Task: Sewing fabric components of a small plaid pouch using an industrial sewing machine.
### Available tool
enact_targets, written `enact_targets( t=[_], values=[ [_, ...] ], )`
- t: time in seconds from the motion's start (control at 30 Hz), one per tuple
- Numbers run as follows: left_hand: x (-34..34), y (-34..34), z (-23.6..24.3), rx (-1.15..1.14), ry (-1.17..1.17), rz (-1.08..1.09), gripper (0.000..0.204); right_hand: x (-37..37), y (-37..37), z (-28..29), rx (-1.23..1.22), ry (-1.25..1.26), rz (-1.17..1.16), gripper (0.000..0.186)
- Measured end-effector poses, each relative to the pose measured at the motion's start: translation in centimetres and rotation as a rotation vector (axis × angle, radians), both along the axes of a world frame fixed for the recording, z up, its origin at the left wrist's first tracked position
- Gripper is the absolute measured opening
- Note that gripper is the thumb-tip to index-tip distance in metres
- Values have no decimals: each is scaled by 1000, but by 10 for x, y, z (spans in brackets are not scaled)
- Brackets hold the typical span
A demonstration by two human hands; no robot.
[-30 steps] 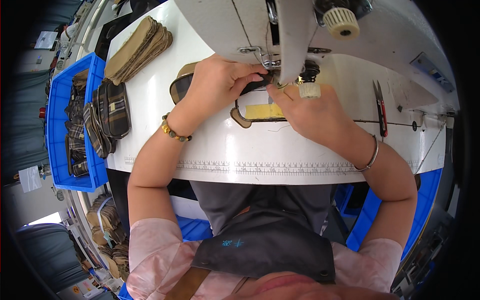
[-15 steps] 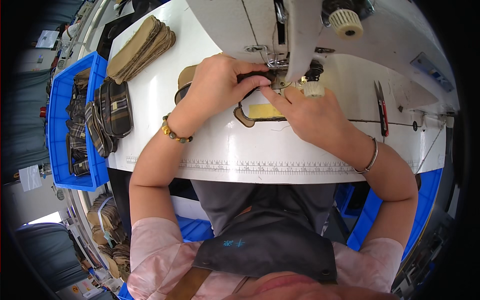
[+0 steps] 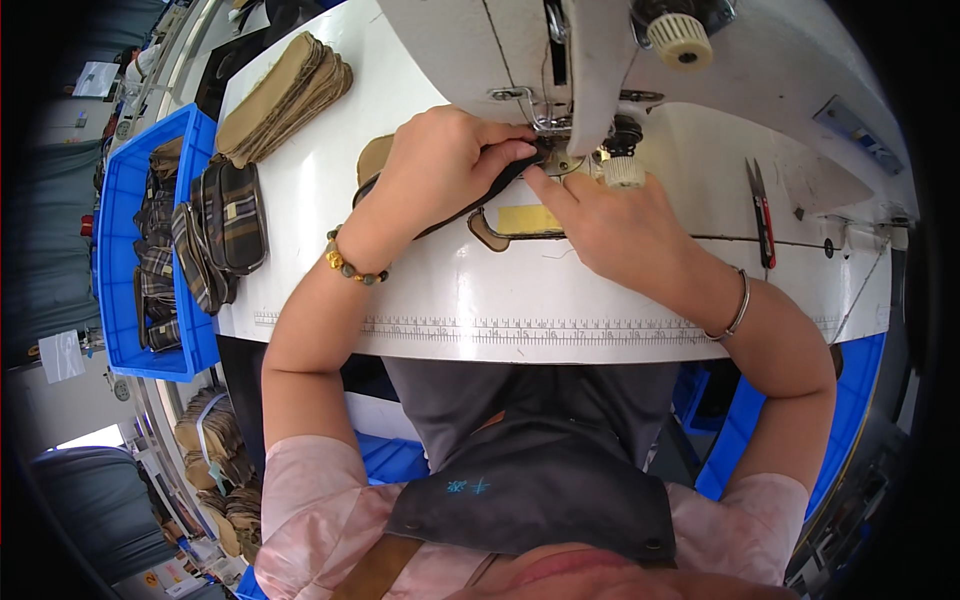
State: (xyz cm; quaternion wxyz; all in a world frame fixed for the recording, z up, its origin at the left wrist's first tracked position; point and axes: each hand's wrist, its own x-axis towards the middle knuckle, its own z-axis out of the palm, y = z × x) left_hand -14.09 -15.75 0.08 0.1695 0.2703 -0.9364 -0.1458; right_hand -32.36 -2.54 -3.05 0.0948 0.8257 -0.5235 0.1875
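My left hand pinches a dark fabric piece between thumb and fingers, close to the presser foot of a white sewing machine. Its dark edge runs down and left beneath that hand, and a tan part sticks out beyond the wrist. Palm down, my right hand rests at the right of the needle plate. One outstretched finger touches the fabric's edge there; the other fingers are partly bent and apart. The needle tip and the seam are hidden by my left fingers.
Red-handled snips lie on the right. A yellow strip and a tan tab are below my hands. At left are stacked tan pieces, plaid pouches and a blue bin of plaid pieces. A ruler lines the table's front.
The fabric piece has turned a little under my left hand, and more of its dark edge shows below the fingers. My right fingertip has shifted slightly and stays at the edge.
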Motion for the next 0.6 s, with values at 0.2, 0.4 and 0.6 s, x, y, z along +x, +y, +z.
enact_targets(
  t=[0.2, 0.4, 0.6],
  values=[
    [0, 0, 0, 29, 54, -71, 18, 6, -5, 5, 90, -39, -21, 42],
    [2, -7, -6, -112, 67, -107, 18, 3, -6, 1, 168, -147, 2, 42],
    [4, -18, -4, 144, 94, -213, 22, 1, -5, -1, 166, -135, 19, 44]
  ],
)
